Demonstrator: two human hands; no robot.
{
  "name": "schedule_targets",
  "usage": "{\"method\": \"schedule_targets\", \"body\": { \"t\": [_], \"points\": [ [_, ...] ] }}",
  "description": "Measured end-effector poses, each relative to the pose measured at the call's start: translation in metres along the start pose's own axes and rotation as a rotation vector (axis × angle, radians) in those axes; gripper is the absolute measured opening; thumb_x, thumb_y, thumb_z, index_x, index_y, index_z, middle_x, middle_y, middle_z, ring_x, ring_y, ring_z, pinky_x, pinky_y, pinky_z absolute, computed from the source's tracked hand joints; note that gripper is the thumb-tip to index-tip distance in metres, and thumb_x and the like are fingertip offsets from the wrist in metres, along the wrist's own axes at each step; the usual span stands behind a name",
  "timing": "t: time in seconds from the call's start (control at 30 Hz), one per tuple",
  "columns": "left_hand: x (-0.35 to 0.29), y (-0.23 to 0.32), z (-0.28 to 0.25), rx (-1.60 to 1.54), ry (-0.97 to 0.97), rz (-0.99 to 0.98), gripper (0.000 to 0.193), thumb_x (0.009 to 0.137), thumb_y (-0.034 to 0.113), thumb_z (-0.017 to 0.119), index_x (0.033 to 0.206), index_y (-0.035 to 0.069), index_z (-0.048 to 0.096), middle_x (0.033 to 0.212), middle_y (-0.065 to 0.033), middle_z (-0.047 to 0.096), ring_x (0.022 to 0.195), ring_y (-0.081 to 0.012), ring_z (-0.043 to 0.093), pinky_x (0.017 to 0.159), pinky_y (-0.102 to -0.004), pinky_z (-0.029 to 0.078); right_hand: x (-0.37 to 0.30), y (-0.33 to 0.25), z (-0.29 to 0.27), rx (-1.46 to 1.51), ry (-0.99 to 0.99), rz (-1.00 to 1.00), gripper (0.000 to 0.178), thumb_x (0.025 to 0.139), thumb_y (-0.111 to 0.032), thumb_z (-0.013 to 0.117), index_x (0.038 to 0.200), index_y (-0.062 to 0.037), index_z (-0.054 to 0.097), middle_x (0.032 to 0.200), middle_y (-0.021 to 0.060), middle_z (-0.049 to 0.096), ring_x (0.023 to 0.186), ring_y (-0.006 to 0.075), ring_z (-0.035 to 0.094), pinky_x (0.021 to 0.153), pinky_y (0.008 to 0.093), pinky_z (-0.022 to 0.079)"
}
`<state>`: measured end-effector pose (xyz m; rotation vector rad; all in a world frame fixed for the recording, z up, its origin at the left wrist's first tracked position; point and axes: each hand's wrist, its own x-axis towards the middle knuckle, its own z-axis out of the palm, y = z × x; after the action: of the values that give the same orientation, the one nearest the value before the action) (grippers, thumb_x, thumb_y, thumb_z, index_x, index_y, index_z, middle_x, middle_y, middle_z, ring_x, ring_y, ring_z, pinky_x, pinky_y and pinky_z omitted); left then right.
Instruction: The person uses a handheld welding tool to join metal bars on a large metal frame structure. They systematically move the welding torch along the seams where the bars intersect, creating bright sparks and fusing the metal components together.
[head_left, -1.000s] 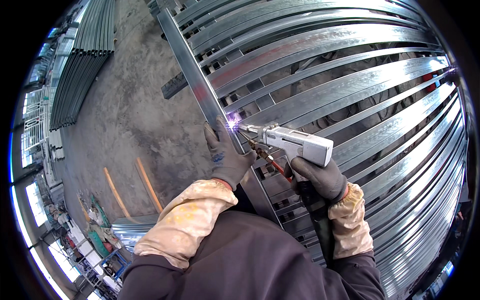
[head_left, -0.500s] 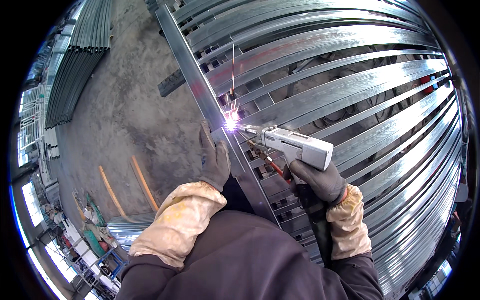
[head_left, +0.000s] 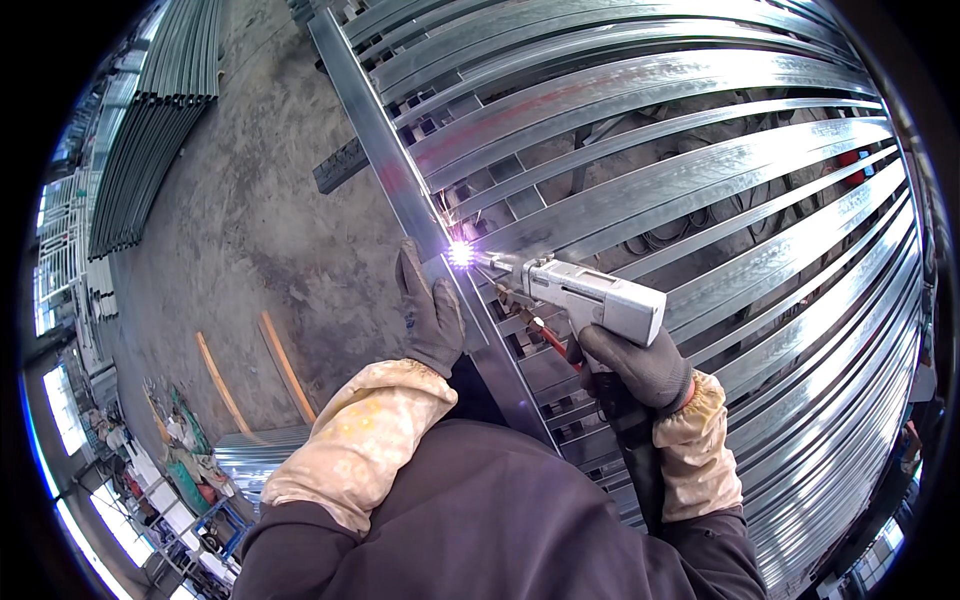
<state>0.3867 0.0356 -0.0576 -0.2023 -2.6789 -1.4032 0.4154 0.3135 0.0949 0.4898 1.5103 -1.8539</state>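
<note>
With the right hand (head_left: 640, 365) curled round the welding gun (head_left: 600, 292), its nozzle (head_left: 499, 262) sparking at the steel rail (head_left: 385, 170), the left hand (head_left: 435, 322) lies, fingers parted, so near (touching metal or not, I can't quite tell) that a slip could scorch it.

The right hand (head_left: 635, 365) grips a torch (head_left: 595, 290), its nozzle (head_left: 498, 262) at a spark (head_left: 461, 254) on the left edge of the frame (head_left: 372, 125). The left hand (head_left: 432, 318) (gloved, like the other) lies outstretched just beside that edge. Orange strips (head_left: 288, 368) rest on the floor (head_left: 260, 225).
</note>
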Motion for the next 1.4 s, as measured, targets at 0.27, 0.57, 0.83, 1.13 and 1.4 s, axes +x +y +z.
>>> {"method": "schedule_targets", "body": {
  "t": [0.27,0.57,0.83,1.13,1.4],
  "points": [
    [0.002,0.0,-0.003,0.057,-0.023,0.023,0.066,0.101,0.007,0.04,0.159,-0.007,0.011,0.16,-0.0297,0.022,0.15,-0.0415,0.026,0.124,-0.0447,0.02,-0.001,0.005,-0.001,-0.002,0.002,-0.006,0.026,0.096,-0.023,0.063,0.11,-0.0006,0.065,0.082,0.0033,0.068,0.067,0.011,0.066,0.061,0.0264,0.055],
    [0.004,0.006,-0.003,0.064,-0.023,0.023,0.066,0.101,0.008,0.04,0.158,-0.008,0.012,0.159,-0.0306,0.024,0.149,-0.0432,0.028,0.123,-0.0467,0.022,-0.004,0.004,0.0,-0.015,-0.005,-0.002,0.025,0.097,-0.024,0.062,0.108,-0.0018,0.066,0.082,0.0028,0.067,0.067,0.0107,0.065,0.06,0.0262,0.055],
    [0.002,0.004,-0.002,0.055,-0.021,0.02,0.067,0.1,0.008,0.04,0.158,-0.008,0.013,0.158,-0.0308,0.025,0.147,-0.0437,0.03,0.123,-0.0471,0.023,-0.006,0.004,-0.001,-0.038,0.001,0.028,0.025,0.096,-0.024,0.062,0.106,-0.0018,0.066,0.08,0.0025,0.067,0.066,0.0106,0.066,0.058,0.0259,0.055],
    [0.004,0.003,-0.003,0.057,-0.007,0.012,0.067,0.099,0.008,0.041,0.158,-0.008,0.014,0.157,-0.031,0.026,0.146,-0.0443,0.031,0.122,-0.0476,0.025,-0.008,0.007,0.0,-0.035,0.005,-0.015,0.028,0.095,-0.025,0.063,0.11,-0.0011,0.065,0.081,0.0026,0.068,0.065,0.0107,0.066,0.059,0.0261,0.054],
    [0.005,0.001,-0.004,0.093,0.007,0.052,0.069,0.098,0.008,0.043,0.158,-0.008,0.015,0.157,-0.0312,0.029,0.146,-0.045,0.033,0.122,-0.0477,0.026,-0.009,0.012,-0.001,-0.031,0.013,-0.021,0.028,0.095,-0.021,0.063,0.114,-0.0003,0.065,0.082,0.0034,0.069,0.07,0.0105,0.066,0.062,0.0266,0.055]
  ]
}}
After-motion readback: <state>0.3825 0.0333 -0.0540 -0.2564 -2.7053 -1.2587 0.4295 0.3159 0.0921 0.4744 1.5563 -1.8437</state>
